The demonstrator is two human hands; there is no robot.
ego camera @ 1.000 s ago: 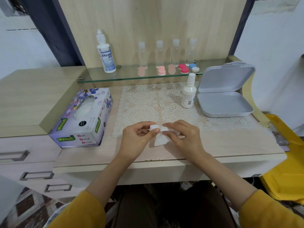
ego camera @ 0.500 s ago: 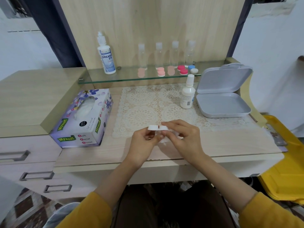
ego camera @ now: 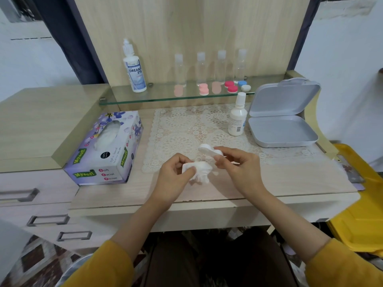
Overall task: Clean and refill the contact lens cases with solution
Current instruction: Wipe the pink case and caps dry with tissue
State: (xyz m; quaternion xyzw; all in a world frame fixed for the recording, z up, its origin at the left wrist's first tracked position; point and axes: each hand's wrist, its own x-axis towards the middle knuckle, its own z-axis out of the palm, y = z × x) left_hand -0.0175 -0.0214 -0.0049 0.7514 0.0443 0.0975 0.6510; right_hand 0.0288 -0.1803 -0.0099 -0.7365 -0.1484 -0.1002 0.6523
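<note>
My right hand (ego camera: 236, 165) pinches a white contact lens case (ego camera: 208, 150) and holds it just above the lace mat (ego camera: 186, 129). My left hand (ego camera: 176, 179) grips a crumpled white tissue (ego camera: 200, 172) just below and left of the case. A small white solution bottle (ego camera: 237, 117) stands on the mat's right side. On the glass shelf (ego camera: 157, 98) at the back sit pink, red and blue-and-white lens cases (ego camera: 232, 87) and a taller Dream Eye solution bottle (ego camera: 134, 69).
A tissue box (ego camera: 107, 148) lies on the desk to the left. An open grey plastic box (ego camera: 281, 121) sits at the right. Several clear small bottles (ego camera: 209, 67) line the shelf. A yellow bin (ego camera: 360, 204) stands beside the desk at the right.
The two hands have drawn apart. The right hand lifted the white case up and away, while the left hand kept the tissue, which is now bunched up.
</note>
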